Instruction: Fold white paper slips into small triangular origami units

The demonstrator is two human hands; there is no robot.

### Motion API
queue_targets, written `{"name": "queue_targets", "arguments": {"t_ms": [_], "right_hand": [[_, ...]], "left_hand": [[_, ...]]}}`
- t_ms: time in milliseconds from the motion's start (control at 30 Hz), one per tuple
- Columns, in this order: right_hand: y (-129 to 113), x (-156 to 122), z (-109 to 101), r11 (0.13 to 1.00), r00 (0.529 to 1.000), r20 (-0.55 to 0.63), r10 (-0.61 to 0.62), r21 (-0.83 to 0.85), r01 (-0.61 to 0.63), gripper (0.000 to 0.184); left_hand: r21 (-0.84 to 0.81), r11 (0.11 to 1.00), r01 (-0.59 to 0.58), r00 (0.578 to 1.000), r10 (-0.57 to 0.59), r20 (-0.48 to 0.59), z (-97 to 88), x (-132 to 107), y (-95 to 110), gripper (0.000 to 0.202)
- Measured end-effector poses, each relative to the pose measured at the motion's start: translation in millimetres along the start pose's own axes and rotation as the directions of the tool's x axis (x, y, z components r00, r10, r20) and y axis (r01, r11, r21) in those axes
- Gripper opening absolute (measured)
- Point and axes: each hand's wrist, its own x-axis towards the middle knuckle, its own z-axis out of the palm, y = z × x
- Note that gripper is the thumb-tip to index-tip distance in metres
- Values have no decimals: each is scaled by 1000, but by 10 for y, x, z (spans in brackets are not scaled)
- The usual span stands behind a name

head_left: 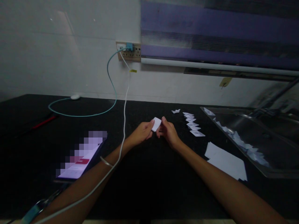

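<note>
A small folded piece of white paper (156,124) is held up over the black countertop, roughly square in outline. My left hand (144,130) pinches its left edge between thumb and fingers. At the paper's right edge, my right hand (168,132) is closed with the thumb up and the fingers curled beneath. Right of my hands, a row of several folded paper boats (192,124) lies on the counter. One more paper boat (176,111) stands apart, farther back. White paper sheets (226,161) are stacked beside my right forearm.
A metal sink (280,137) at the right has several folded papers (247,147) along its near rim. A lit phone (81,158) lies left of my left arm. A white cable (124,118) crosses my left forearm from the wall socket (132,54). A teal cable (79,116) loops behind.
</note>
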Motion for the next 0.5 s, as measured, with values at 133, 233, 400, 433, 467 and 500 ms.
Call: {"name": "queue_targets", "arguments": {"t_ms": [133,233,400,433,467,500], "right_hand": [[-41,-43,15,978,995,47,-89,-186,96,52],[-53,-63,21,959,989,66,-135,-243,147,50],[-53,-73,28,949,987,59,-146,-274,157,50],[-57,-75,31,948,988,53,-142,-279,151,50],[-62,-78,34,949,990,48,-135,-282,143,49],[-68,-82,38,950,991,43,-129,-281,136,48]], "left_hand": [[-2,1000,5,1000,-5,-10,-5,1,3,74],[-14,1000,8,1000,-8,14,-3,5,-20,75],[-15,1000,3,1000,-2,17,-9,0,-27,76],[-15,1000,5,1000,-5,16,-12,-2,-24,76],[-14,1000,9,1000,-9,17,-15,-2,-22,77],[-14,1000,13,1000,-13,18,-18,-2,-23,77]]}}
